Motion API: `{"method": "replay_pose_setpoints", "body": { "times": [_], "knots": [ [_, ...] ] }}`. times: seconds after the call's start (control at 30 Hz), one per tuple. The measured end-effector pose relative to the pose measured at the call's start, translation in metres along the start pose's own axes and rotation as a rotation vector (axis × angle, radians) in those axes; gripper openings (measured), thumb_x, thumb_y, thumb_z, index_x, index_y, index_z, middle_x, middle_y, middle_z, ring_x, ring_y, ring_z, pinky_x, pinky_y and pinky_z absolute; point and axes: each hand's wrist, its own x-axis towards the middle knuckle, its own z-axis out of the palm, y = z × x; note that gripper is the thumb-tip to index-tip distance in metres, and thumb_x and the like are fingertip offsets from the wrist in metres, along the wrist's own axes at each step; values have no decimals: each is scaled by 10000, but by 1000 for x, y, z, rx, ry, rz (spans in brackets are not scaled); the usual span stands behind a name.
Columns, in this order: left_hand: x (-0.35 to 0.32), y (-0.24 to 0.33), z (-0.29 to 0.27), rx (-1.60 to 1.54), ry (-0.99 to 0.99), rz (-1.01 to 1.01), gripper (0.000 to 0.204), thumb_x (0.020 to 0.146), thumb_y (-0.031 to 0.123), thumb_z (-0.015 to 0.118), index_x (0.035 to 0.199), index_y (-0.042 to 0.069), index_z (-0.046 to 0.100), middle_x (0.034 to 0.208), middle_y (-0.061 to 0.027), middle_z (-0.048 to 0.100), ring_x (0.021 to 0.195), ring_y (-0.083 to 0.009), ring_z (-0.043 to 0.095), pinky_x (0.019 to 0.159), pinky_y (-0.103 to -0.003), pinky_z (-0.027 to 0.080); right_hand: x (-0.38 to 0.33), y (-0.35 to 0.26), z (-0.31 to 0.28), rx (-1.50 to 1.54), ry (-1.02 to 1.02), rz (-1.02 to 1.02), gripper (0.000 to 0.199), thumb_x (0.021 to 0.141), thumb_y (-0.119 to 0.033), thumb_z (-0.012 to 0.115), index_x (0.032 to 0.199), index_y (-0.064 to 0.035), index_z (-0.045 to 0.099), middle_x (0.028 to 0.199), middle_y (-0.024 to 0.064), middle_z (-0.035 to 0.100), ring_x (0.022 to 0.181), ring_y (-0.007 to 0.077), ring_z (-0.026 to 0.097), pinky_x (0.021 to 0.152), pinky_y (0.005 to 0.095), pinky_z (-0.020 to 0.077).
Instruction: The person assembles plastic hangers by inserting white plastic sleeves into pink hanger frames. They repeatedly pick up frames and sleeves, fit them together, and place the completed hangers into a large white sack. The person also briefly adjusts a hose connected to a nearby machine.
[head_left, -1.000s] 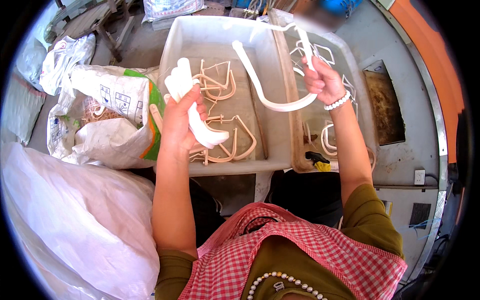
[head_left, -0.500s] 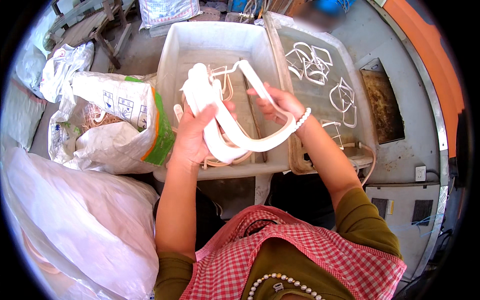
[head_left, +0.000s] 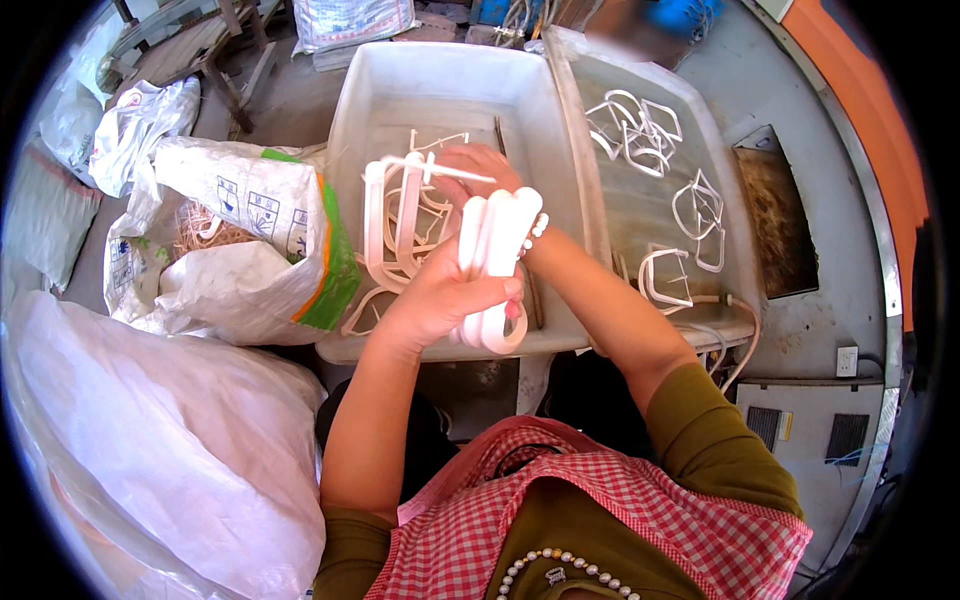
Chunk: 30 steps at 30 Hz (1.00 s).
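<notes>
My left hand (head_left: pixel 440 297) is closed around a bundle of thick, glossy white curved plastic handles (head_left: pixel 490 235), held above the near side of a white tub (head_left: pixel 450 62). Beyond the bundle, my right hand (head_left: pixel 482 168) reaches over the tub with bent fingers. It grips the thin bar of a pale U-shaped plastic handle (head_left: pixel 376 215); its fingertips are partly hidden. Thin cream plastic scraps (head_left: pixel 362 312) lie on the tub's bottom below. The left-hand bundle covers part of my right wrist.
A second tub (head_left: pixel 590 150) on the right holds several thin white plastic frames (head_left: pixel 640 130). On the left stand an open woven sack (head_left: pixel 285 215) with scraps and a large pale plastic bag (head_left: pixel 170 440). A grey metal machine housing (head_left: pixel 830 320) borders the right side.
My left hand has turned the bundle and brought it right and nearer to me. My right hand has left the bundle, moved left across the tub and taken hold of another handle.
</notes>
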Motion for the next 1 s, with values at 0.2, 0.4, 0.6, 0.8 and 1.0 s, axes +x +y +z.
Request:
{"method": "replay_pose_setpoints", "body": {
  "times": [0.2, 0.4, 0.6, 0.8, 1.0],
  "knots": [
    [-3, -2, -1, 522, 36, -53, 316, 756, 124, 677, 1025, 22, 543, 808, -50, 587, 701, -137, 594, 640, -298, 491, 17, -10, -16, 1102, 445, 910, 305, 982, -281, 424, 884, -22, 552, 570, 14, 444, 616, 156, 512, 743, 357, 471],
    [-4, -23, -4, 1256, -100, -76, 498, 647, 243, 648, 1094, 49, 545, 893, -218, 634, 832, -392, 609, 752, -433, 481, 21, 24, -65, 1499, -26, 1333, 225, 948, -213, 472, 790, -64, 530, 472, -61, 268, 438, 100, 317, 686, 328, 479],
    [-6, -25, 9, 1202, -251, -151, 453, 655, 206, 635, 1071, 51, 547, 939, -213, 627, 896, -381, 600, 766, -460, 472, 51, 26, -81, 1449, -431, 1239, 199, 950, -233, 479, 836, -75, 514, 472, -82, 273, 433, 74, 284, 630, 292, 458],
    [4, -30, -2, 1187, 297, 122, 443, 680, 245, 637, 1068, 60, 529, 823, -197, 639, 797, -368, 624, 711, -463, 482, 58, 3, -60, 1324, -105, 1067, 314, 980, -329, 408, 1095, -61, 523, 961, 90, 573, 945, 196, 548, 890, 357, 442],
    [7, -27, -4, 1332, 381, 114, 360, 715, 225, 637, 1023, 72, 534, 804, -168, 644, 762, -358, 624, 658, -454, 475, 62, -21, -48, 1592, 285, 1218, 324, 1004, -257, 335, 1112, -3, 504, 997, 154, 619, 1026, 297, 580, 979, 438, 436]
  ]
}}
